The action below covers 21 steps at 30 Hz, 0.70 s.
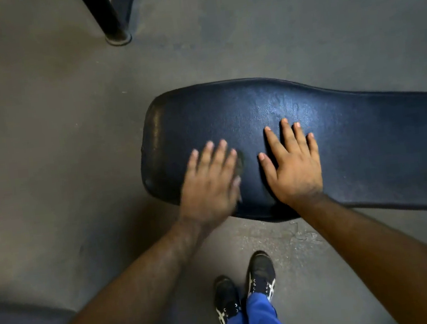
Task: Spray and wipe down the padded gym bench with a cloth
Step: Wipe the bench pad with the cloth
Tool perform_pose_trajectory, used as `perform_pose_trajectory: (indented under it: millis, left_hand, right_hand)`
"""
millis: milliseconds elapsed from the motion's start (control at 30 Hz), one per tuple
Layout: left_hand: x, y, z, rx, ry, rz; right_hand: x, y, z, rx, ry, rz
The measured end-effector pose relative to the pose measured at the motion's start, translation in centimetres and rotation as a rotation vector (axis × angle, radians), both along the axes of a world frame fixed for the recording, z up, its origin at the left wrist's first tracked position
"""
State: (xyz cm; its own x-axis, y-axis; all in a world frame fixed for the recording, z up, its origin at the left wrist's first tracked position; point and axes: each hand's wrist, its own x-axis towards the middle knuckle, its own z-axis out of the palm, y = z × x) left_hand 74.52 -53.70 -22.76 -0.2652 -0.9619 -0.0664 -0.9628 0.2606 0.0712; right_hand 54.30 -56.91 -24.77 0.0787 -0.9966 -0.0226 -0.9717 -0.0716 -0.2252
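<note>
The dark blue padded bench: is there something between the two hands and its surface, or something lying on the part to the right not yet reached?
The right hand lies flat on the dark blue padded bench. The blurred left hand covers something dark, perhaps the cloth. Nothing visible lies on the pad further right.

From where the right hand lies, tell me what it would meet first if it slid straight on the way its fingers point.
Only more pad: the right hand lies flat on the bench pad, fingers toward its far edge. Past that wet-looking patch, the way looks free, with bare floor lower down.
</note>
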Motion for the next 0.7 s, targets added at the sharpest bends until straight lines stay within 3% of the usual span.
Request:
perform_pose_trajectory:
  millis: [100, 133, 267, 333, 400, 467, 567, 633, 700]
  left_hand:
    - [-1.1, -4.5, 0.8, -0.007, -0.021, 0.356]
    - [-2.5, -3.0, 0.6, 0.012, -0.003, 0.341]
    - [-4.7, 5.2, 0.1, 0.071, 0.059, -0.043]
    - [-3.7, 1.1, -0.1, 0.010, 0.012, 0.019]
    - [-4.0, -4.7, 0.6, -0.003, -0.057, 0.265]
    - [-6.0, -4.4, 0.6, 0.033, -0.038, 0.371]
    - [-7.7, 1.4, 0.7, 0.081, -0.010, 0.134]
    - [-6.5, 0.1, 0.4, 0.087, -0.057, 0.005]
    - [-6.2, -5.3, 0.0, -0.006, -0.085, 0.116]
  right_hand:
    - [-0.2, 0.1, 0.0, 0.007, -0.032, -0.007]
    - [-0.1, 0.0, 0.1, 0.004, -0.053, -0.021]
    - [-1.3, 0.2, 0.8, 0.050, -0.108, 0.049]
    - [-3.2, 0.7, 0.6, 0.040, -0.011, 0.128]
    - [-4.9, 0.6, 0.3, 0.040, 0.079, 0.114]
    - [-5.4, 0.6, 0.3, 0.058, 0.096, 0.072]
    - [-5.3, 0.5, 0.5, 0.044, 0.057, 0.078]
    - [-5.6, 0.3, 0.3, 0.038, 0.012, 0.081]
    - [-6.4, -0.4, 0.1, -0.006, -0.016, 0.117]
